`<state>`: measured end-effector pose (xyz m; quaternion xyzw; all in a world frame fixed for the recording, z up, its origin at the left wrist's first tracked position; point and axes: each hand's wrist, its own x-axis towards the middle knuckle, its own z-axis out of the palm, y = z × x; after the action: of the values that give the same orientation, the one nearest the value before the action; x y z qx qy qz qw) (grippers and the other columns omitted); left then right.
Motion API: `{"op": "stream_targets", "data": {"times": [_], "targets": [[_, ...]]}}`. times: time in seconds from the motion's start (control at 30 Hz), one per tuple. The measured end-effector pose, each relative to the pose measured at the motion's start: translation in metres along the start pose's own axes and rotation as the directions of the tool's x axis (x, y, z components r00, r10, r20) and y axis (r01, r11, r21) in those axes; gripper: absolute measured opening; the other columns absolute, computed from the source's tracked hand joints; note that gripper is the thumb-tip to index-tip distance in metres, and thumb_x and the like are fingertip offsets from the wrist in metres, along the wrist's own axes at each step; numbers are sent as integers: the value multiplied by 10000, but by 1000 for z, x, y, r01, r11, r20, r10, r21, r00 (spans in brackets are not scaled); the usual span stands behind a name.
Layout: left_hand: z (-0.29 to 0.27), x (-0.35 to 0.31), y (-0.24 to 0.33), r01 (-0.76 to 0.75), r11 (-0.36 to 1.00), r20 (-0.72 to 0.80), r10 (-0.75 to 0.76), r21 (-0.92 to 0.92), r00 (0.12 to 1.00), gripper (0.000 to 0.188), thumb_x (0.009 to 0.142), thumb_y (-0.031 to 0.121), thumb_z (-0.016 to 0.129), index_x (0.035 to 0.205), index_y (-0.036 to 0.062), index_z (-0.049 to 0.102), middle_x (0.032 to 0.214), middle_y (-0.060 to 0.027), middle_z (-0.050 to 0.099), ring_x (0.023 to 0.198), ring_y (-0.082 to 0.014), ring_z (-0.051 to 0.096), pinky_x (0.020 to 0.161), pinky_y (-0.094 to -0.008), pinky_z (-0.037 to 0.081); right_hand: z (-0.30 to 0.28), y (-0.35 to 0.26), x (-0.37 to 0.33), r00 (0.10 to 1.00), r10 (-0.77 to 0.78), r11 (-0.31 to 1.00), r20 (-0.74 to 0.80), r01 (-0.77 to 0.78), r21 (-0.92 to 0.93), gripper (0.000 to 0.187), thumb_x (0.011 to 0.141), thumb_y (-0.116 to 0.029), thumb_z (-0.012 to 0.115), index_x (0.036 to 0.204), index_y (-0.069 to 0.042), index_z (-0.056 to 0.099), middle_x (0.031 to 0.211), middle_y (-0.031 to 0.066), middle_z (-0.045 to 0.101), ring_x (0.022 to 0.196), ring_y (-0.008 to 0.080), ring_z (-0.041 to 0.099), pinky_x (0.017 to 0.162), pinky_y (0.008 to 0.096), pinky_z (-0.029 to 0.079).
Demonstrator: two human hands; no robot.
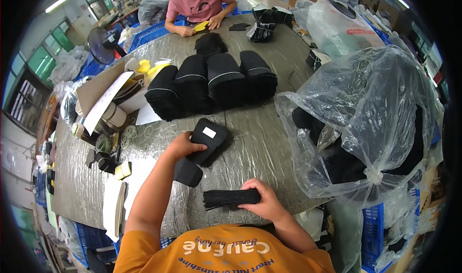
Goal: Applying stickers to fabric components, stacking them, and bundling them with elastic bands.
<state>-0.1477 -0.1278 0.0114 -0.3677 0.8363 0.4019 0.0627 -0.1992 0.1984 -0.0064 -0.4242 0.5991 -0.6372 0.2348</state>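
Note:
My right hand (262, 200) is closed around one end of a stack of thin black fabric pieces (226, 198), held on edge near the front of the table. Farther forward, my left hand (182, 147) grips the left side of a second stack of black pads (214, 140), its thumb on top; a small white label (209, 132) lies on the uppermost piece. Beneath my left wrist sits a loose black piece (188, 172). Beyond my hands stand several thick black bundles (225, 78) side by side, some with a pale band around them.
Rubber bands (129, 137) and a yellow tape roll (123, 170) lie left, near an open cardboard box (103, 92). A clear plastic bag (356, 124) of black pieces fills the right side. Across the table (260, 148), a person in pink (199, 8) handles a yellow piece (201, 26).

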Motion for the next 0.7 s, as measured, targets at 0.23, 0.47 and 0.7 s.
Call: {"op": "stream_targets", "data": {"times": [0.23,0.47,0.7], "targets": [[33,-71,48,-484,847,28,490,220,871,789,555,178,882,1201,-35,482,1144,-213,551,1044,-352,567,888,-374,468,3,1,-1,1000,-4,997,30,6,-77,485,602,-8,838,995,-57,557,984,94,594,898,247,605,800,326,479],[40,-99,36,-727,613,218,699,309,682,875,649,390,810,1321,-10,418,1222,-193,505,1109,-393,498,980,-462,374,10,14,6,984,-49,965,-170,2,-264,533,616,-46,830,1065,-86,545,1032,125,507,964,327,544,835,374,471],[52,-123,37,-700,559,178,711,445,680,1251,525,572,805,1424,-75,224,1309,-235,443,1233,-395,425,1076,-553,273,2,19,11,986,-69,921,-155,3,-389,1055,474,-277,937,1333,-70,361,1376,207,338,1296,383,352,1073,440,328]]}}
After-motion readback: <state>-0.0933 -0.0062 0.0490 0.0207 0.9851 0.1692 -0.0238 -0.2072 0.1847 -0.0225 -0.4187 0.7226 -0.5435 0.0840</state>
